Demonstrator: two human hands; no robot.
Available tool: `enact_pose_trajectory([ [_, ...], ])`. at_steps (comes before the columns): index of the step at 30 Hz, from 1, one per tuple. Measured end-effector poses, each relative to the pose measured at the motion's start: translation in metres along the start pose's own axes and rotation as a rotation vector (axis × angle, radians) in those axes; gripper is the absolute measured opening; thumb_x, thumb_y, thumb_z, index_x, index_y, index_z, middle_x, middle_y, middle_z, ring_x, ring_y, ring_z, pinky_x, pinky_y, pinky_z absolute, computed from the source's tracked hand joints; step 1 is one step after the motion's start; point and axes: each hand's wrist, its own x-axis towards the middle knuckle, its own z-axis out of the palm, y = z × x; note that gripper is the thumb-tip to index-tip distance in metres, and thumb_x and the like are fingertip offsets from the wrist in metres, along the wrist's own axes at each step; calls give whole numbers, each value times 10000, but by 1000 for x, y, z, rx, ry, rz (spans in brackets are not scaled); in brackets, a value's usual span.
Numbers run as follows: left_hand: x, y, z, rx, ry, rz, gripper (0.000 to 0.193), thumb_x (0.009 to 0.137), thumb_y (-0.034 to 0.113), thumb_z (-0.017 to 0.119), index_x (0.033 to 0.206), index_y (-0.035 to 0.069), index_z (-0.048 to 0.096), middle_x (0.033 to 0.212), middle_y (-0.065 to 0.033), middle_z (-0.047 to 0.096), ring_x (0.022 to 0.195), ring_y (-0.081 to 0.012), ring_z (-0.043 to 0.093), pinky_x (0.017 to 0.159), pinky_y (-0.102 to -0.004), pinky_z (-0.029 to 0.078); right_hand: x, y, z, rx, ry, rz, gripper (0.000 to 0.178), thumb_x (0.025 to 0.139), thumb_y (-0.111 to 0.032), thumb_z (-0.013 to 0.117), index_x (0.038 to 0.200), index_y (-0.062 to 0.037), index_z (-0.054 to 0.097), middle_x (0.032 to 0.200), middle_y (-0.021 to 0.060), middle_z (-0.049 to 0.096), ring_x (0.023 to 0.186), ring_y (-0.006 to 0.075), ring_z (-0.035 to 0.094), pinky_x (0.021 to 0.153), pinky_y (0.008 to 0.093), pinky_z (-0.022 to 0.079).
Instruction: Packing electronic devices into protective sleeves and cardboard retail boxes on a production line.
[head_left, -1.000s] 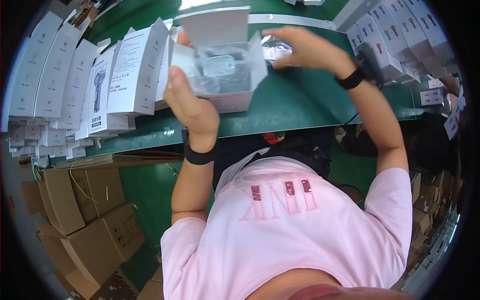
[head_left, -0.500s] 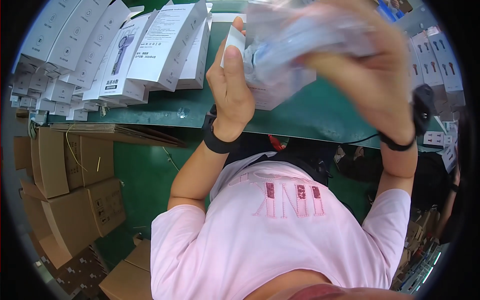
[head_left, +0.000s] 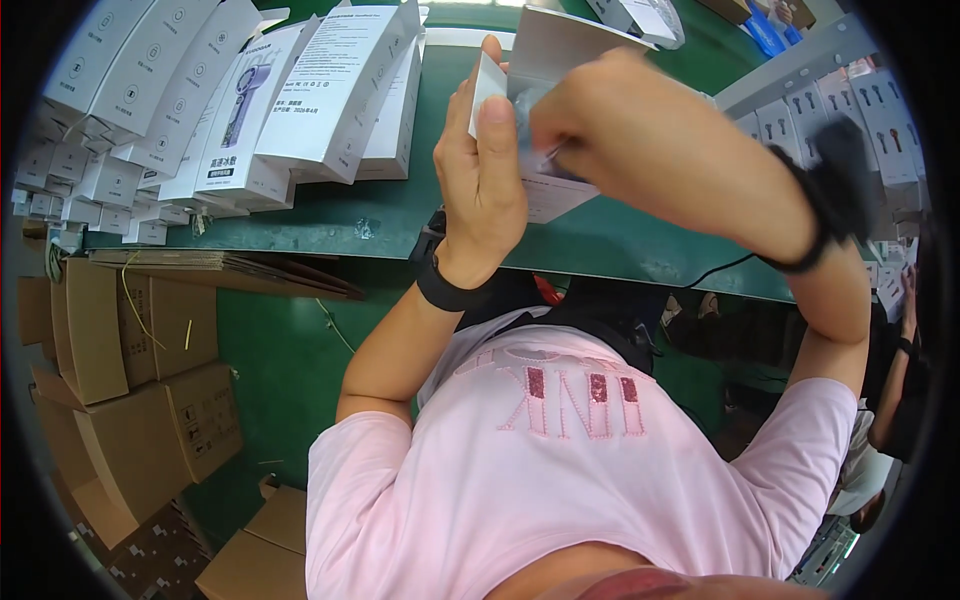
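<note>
An open white carton [head_left: 557, 202] stands tilted on the green table in front of me, its flaps raised. My left hand [head_left: 484, 165] grips its left side, the thumb along the near side flap. My right hand [head_left: 612, 115] reaches over the opening with curled fingers at a clear plastic-wrapped item [head_left: 524, 104]. That item sits mostly inside the carton; what the plastic holds cannot be made out. The right fingertips are partly hidden by the hand and the carton wall.
Several white printed cartons [head_left: 335, 95] stand in rows at the left of the table [head_left: 400, 225]. At the far side lies another white box in plastic [head_left: 640, 15]. More cartons [head_left: 880, 120] stand at right. Brown cardboard boxes [head_left: 150, 420] are on the floor at left.
My right hand has moved down and left, bringing the plastic-wrapped item from above the carton into its opening. My left hand and the carton have shifted slightly to the right.
</note>
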Motion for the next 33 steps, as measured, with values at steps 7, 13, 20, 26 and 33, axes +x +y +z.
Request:
enact_pose_trajectory([
  [7,-16,-9,-20,-346,-110,39,618,812,152,788,1313,-6,462,1395,-227,485,1271,-270,500,1089,-377,359,-9,21,-23,283,47,-227,319,782,-7,646,1098,-26,680,986,128,664,858,252,678,764,342,558],
  [13,1,-4,-48,54,-387,114,585,745,188,847,1256,45,599,1439,-215,479,1292,-307,514,1069,-397,405,-50,78,40,720,402,200,723,840,-190,748,1464,-75,401,1326,138,547,1116,199,587,957,321,494],
  [20,20,7,-59,266,-504,187,505,718,256,854,1137,29,686,1314,-197,568,1160,-328,598,974,-390,479,2,44,84,1062,594,-287,734,794,-110,700,1478,-90,433,1433,151,506,1319,256,486,1081,391,385],
  [26,0,0,-47,-21,-367,-6,682,716,167,872,1292,33,533,1374,-178,549,1273,-277,541,1046,-384,446,-22,50,74,574,605,-383,432,849,-137,692,1280,-114,661,1375,150,573,1260,317,541,1032,399,434],
  [33,2,-4,-52,-147,-377,-47,796,687,85,885,1343,55,436,1414,-164,518,1300,-262,516,1088,-414,427,-28,47,73,372,604,-398,329,876,-133,656,1199,-143,716,1363,171,577,1257,370,534,1034,446,434],
])
